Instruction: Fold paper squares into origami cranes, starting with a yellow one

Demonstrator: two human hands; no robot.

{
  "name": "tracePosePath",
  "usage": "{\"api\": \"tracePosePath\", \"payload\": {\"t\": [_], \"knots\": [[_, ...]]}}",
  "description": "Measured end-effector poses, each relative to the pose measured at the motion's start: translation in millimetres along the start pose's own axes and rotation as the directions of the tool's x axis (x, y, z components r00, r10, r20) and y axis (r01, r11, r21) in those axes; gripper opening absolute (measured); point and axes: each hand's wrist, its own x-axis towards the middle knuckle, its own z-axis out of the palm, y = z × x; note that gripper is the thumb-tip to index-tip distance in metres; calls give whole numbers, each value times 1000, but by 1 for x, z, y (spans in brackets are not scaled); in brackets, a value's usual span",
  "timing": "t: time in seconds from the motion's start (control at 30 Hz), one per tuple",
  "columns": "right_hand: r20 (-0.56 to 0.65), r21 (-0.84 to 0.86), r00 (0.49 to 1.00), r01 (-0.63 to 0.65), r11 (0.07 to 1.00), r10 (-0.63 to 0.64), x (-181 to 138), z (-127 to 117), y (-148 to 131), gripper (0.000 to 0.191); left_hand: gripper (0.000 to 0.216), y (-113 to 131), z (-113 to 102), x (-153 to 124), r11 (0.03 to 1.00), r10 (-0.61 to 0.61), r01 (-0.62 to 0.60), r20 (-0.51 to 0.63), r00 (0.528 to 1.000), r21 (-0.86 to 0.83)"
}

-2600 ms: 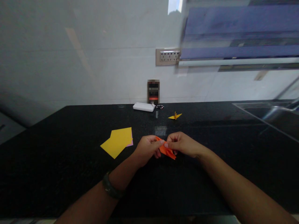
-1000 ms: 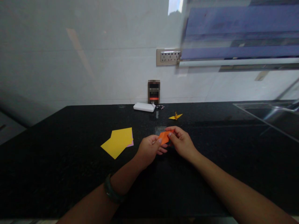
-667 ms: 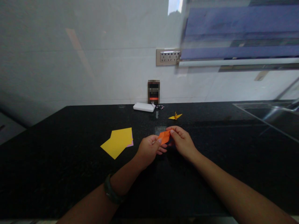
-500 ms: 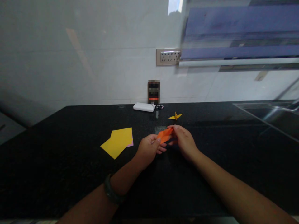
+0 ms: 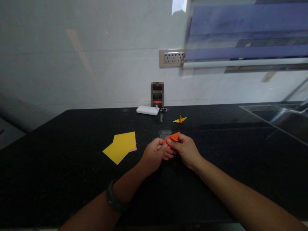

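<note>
A folded piece of orange paper is held just above the black counter at the middle. My left hand pinches its left end with thumb and fingers closed. Pressed against it from the right, my right hand grips the same paper with thumb and forefinger, so the two hands touch. Most of the paper is hidden between the fingers; only its upper edge and tip show. A dark band sits on my left wrist.
Yellow paper sheets with a pink one under them lie left of my hands. A small yellow paper crane stands behind. A white flat box and a dark carton sit by the wall. A steel sink is at the right.
My right hand has slid left along the orange paper and closed in against my left hand. The paper, earlier stretched between the hands, now shows only a short tip above them.
</note>
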Motion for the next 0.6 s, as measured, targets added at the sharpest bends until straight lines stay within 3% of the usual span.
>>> {"api": "tracePosePath", "payload": {"t": [0.17, 0.4, 0.53, 0.6], "knots": [[-2, -177, 999, 53, 983, -54, 1, -1, -6, 19, 21, 1, -1, -1, 999, -27, 28, 20, 999, -31], [131, -219, 991, 11, 976, 18, 3, -5, -4, 24, 23, -1, -2, -1, 998, 1, 1, 26, 1000, -64], [-14, -214, 984, 173, 961, -180, 5, -7, -2, 43, 23, 1, -3, 0, 994, -26, 23, -25, 999, -108], [-69, -289, 955, 258, 922, -289, 5, -8, -3, 41, 22, 1, -3, 0, 992, -39, 35, -36, 999, -121]]}}
